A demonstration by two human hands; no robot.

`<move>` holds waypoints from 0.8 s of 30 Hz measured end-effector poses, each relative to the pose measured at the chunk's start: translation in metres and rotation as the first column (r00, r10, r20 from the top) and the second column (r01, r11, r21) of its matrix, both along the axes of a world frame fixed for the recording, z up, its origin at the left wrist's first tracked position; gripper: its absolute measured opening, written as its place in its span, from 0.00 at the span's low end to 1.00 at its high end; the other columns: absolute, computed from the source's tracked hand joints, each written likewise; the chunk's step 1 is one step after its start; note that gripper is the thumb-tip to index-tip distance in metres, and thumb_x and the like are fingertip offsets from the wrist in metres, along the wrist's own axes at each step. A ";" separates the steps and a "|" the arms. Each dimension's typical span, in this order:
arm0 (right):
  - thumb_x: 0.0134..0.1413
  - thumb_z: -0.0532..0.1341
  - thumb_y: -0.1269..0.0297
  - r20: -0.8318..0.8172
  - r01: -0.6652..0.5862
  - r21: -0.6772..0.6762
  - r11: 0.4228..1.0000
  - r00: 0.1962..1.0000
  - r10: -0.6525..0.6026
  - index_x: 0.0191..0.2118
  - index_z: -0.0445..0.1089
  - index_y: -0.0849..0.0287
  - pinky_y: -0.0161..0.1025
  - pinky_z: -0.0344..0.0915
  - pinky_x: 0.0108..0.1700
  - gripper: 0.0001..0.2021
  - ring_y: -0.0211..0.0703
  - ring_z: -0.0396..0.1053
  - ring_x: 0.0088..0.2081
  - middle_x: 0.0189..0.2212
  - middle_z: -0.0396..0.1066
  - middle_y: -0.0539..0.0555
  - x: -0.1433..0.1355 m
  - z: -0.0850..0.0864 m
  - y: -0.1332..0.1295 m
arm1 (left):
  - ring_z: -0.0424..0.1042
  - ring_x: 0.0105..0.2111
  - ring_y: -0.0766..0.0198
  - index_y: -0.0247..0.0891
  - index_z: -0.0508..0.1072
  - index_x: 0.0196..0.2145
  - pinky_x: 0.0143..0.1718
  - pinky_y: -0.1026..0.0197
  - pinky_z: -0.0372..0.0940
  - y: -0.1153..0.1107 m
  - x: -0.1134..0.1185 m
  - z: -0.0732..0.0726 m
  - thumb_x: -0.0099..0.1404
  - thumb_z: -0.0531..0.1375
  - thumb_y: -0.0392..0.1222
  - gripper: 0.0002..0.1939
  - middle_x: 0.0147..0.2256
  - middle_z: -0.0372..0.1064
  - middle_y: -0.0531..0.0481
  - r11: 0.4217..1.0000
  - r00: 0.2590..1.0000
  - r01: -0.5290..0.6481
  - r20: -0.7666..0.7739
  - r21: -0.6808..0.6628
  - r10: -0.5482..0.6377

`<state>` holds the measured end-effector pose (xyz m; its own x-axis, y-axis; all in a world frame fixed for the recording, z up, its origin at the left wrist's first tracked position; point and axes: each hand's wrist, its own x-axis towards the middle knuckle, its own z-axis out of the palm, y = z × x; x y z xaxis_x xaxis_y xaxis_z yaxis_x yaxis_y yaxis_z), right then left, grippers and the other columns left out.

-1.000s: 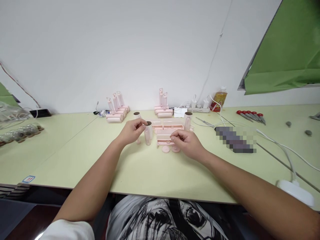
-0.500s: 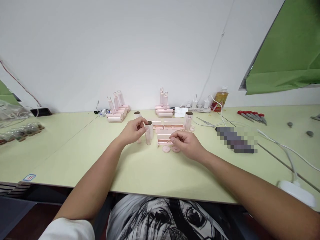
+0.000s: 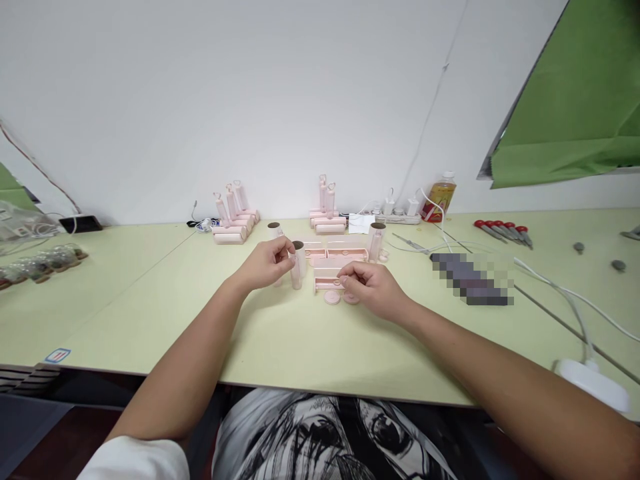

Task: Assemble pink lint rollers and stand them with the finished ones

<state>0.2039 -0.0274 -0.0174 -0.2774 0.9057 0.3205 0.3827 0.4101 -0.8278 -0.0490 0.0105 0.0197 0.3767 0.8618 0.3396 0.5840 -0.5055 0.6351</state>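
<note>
My left hand (image 3: pixel 271 261) has its fingers pinched together beside the top of a small clear pink tube (image 3: pixel 297 275), in front of a white roll (image 3: pixel 299 257) standing upright. Whatever lies between those fingertips is too small to make out. Over the right end of an open pink case (image 3: pixel 325 283) is my right hand (image 3: pixel 367 285), thumb and index finger together; anything in them is hidden. Two round pink discs (image 3: pixel 332 297) (image 3: pixel 351 298) lie before the case, the right one partly under my hand. More open pink cases (image 3: pixel 345 254) lie behind.
Upright rolls (image 3: pixel 274 230) (image 3: pixel 377 233) stand left and right of the cases. Pink roller pieces (image 3: pixel 230 235) (image 3: pixel 330 227) line the wall. A bottle (image 3: pixel 441 197), red-handled tools (image 3: pixel 503 233), a blurred dark object (image 3: pixel 465 277) and a white charger (image 3: pixel 593 383) are at right.
My left fingertips have dipped slightly beside the small tube. My right hand is almost where it was, and the objects on the table have not visibly moved.
</note>
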 end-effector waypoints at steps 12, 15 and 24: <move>0.53 0.58 0.61 0.016 0.002 0.009 1.000 1.000 -0.002 0.29 0.70 0.59 0.33 0.55 0.25 0.08 0.36 0.59 0.22 0.19 0.63 0.47 0.000 0.000 0.000 | 0.64 0.30 0.66 0.41 0.68 0.45 0.31 0.62 0.61 0.013 -0.007 -0.006 0.60 0.52 0.35 0.15 0.33 0.65 0.52 0.982 0.993 -0.091 -0.052 0.166 0.101; 0.54 0.57 0.61 0.026 0.019 0.017 1.000 0.999 -0.020 0.29 0.69 0.58 0.33 0.56 0.25 0.08 0.36 0.59 0.22 0.19 0.62 0.47 0.001 0.001 0.001 | 0.66 0.38 0.62 0.42 0.70 0.48 0.39 0.58 0.64 0.020 -0.010 -0.010 0.61 0.49 0.31 0.20 0.42 0.64 0.48 0.966 0.981 -0.132 -0.113 0.221 0.160; 0.55 0.56 0.60 0.454 -0.183 -0.078 0.980 0.868 0.198 0.36 0.72 0.58 0.34 0.50 0.26 0.10 0.37 0.57 0.23 0.21 0.62 0.47 0.004 0.002 -0.003 | 0.69 0.41 0.59 0.45 0.71 0.49 0.43 0.56 0.65 0.023 -0.014 -0.015 0.64 0.53 0.42 0.16 0.46 0.64 0.47 0.987 0.968 -0.103 -0.216 0.126 0.128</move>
